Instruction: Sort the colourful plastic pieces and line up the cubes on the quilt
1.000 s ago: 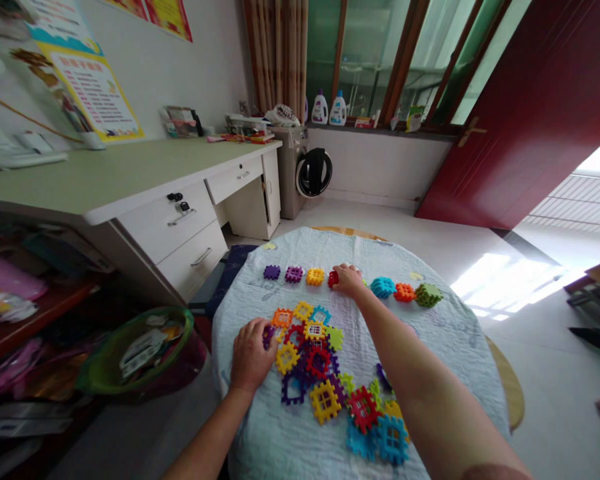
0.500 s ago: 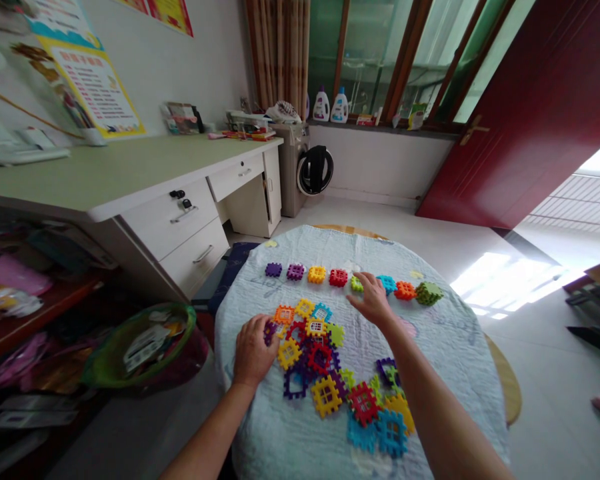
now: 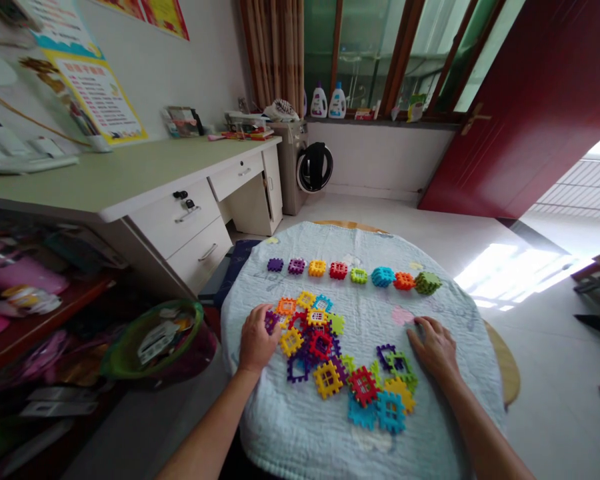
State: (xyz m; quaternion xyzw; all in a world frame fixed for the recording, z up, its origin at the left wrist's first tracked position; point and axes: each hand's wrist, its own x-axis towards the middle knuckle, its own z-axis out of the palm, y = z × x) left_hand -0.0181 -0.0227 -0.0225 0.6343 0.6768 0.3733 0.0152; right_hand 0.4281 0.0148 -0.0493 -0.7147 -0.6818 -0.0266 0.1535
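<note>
Eight stacks (image 3: 338,270): we find them set in a line across the far part of the cloth (image 3: 285,443), seemingly one colour to each, which suggests to us placement by colour.
Row order, left to right: dark violet stack (image 3: 275,265), purple stack (image 3: 296,266), yellow stack (image 3: 317,268), red stack (image 3: 339,271), lime stack (image 3: 359,275), blue stack (image 3: 383,277), orange stack (image 3: 404,281), dull green stack (image 3: 428,283). The first five stand apart; the last three sit close, and we cannot tell whether they touch.
Loose pieces (image 3: 321,345): heaped on the near part of the cloth, colours mixed, many overlapping. We judge that lying between the hands keeps them within reach of both. A red piece (image 3: 364,386) and a blue piece (image 3: 391,411) lie at the near end.
Left hand (image 3: 258,340): at the heap's left edge, fingers bent and close together beside a purple piece (image 3: 271,323). They appear to touch it; we cannot tell whether they grip it.
Right hand (image 3: 435,347): palm down, right of the heap, near a green piece (image 3: 400,363). Fingers loosely bent and slightly apart, thumb spread from them; we see nothing held. Contact with the cloth: we cannot confirm.
</note>
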